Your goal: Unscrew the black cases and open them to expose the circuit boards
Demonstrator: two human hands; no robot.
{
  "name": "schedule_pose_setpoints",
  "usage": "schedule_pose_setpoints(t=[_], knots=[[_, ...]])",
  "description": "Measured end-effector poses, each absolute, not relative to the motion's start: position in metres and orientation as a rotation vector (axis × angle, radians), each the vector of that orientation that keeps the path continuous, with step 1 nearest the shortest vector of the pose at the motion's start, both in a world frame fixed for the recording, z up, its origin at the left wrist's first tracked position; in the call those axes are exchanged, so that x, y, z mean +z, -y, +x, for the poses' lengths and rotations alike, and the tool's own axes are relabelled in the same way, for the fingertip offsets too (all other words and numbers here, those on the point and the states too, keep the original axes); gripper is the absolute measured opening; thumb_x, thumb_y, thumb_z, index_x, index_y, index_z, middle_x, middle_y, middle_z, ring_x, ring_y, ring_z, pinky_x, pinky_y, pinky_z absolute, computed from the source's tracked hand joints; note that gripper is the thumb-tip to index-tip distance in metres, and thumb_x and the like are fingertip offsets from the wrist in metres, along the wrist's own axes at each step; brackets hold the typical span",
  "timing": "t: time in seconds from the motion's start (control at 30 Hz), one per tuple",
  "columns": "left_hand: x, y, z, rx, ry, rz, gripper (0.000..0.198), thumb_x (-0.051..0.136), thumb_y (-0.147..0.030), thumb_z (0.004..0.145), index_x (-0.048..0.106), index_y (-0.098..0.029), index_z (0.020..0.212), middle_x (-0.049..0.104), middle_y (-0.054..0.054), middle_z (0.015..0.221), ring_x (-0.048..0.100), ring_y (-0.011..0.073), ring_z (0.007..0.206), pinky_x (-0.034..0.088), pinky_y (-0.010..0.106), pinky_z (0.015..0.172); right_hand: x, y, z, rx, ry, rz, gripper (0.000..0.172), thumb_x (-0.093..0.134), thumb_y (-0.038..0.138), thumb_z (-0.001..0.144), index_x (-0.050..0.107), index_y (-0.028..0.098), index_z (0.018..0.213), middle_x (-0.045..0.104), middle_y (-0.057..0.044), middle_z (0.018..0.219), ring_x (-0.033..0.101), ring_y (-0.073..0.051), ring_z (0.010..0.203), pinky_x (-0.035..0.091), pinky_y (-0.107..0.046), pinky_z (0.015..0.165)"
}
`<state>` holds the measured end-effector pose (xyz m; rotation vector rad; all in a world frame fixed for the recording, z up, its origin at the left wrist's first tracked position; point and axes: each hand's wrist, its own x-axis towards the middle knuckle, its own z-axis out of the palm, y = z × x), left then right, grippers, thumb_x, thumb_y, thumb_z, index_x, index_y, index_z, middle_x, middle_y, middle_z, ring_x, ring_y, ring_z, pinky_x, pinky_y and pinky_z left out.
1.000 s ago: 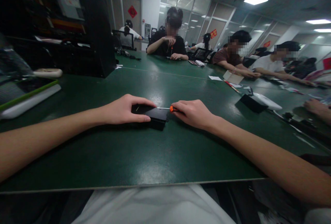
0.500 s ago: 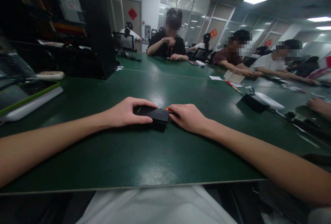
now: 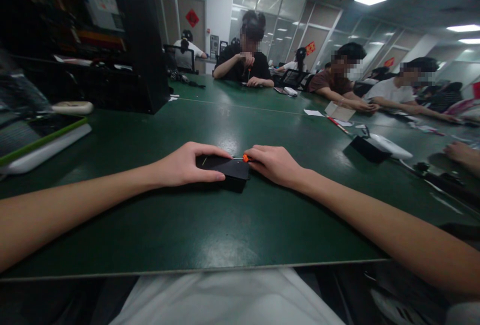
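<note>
A flat black box [image 3: 228,170] lies on the green table [image 3: 187,220] in front of me. My left hand [image 3: 187,164] wraps round its left end, thumb along the near side and fingers over the far edge. My right hand [image 3: 275,164] is closed on a small orange-handled screwdriver [image 3: 244,158], whose thin metal shaft points left along the box's far top edge. The two hands nearly meet at the box's right corner.
A white-and-green tray [image 3: 45,142] and a tall black cabinet [image 3: 135,40] stand on the left. A second black box and a white device [image 3: 378,146] lie to the right. Several other people sit around the table's far side; another person's hand [image 3: 463,154] rests at far right.
The right hand slid left until the screwdriver shaft was hidden, then eased back a little, so the orange handle and a short stretch of shaft show again. The left hand kept hold of the box.
</note>
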<state>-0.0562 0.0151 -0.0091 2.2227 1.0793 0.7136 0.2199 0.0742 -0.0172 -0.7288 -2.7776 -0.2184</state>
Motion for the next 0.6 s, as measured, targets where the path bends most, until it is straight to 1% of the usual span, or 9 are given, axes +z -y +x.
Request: schedule_pose_setpoints(t=[0.1,0.17,0.37,0.6], knots=[[-0.0091,-0.0146,-0.0555,0.729,-1.07,2.22,0.053,0.075,-0.053,0.078,0.072,-0.023,0.122,0.075,0.004,0.112,0.068,0.0259,0.102,0.052,0.034,0.092,-0.0151,-0.0747,0.222,-0.262,2.806,-0.675,0.033,0.038,0.038,0.103,0.062,0.016,0.109,0.065,-0.008,0.096,0.056,-0.014,0.082,0.032,-0.024,0.067],[-0.0093,-0.0147,-0.0554,0.733,-1.056,2.217,0.052,0.075,-0.052,0.078,0.072,-0.023,0.122,0.075,0.004,0.112,0.068,0.0257,0.101,0.051,0.035,0.094,-0.0153,-0.0729,0.2214,-0.258,2.812,-0.689,0.032,0.038,0.037,0.103,0.061,0.016,0.11,0.065,-0.008,0.096,0.056,-0.014,0.082,0.032,-0.024,0.067],[-0.0095,-0.014,-0.0554,0.717,-1.039,2.178,0.053,0.075,-0.051,0.08,0.07,-0.022,0.124,0.073,0.006,0.119,0.067,0.028,0.108,0.053,0.035,0.092,-0.0187,-0.0684,0.2166,-0.133,2.834,-0.71,0.032,0.039,0.036,0.103,0.059,0.015,0.116,0.066,-0.008,0.102,0.06,-0.014,0.084,0.036,-0.024,0.071],[-0.0088,-0.0126,-0.054,0.716,-1.054,2.173,0.054,0.074,-0.052,0.08,0.07,-0.022,0.124,0.074,0.006,0.118,0.068,0.0286,0.106,0.053,0.037,0.092,-0.0176,-0.0692,0.2183,-0.05,2.815,-0.787,0.032,0.042,0.037,0.101,0.063,0.016,0.113,0.068,-0.008,0.101,0.06,-0.015,0.085,0.037,-0.024,0.073]])
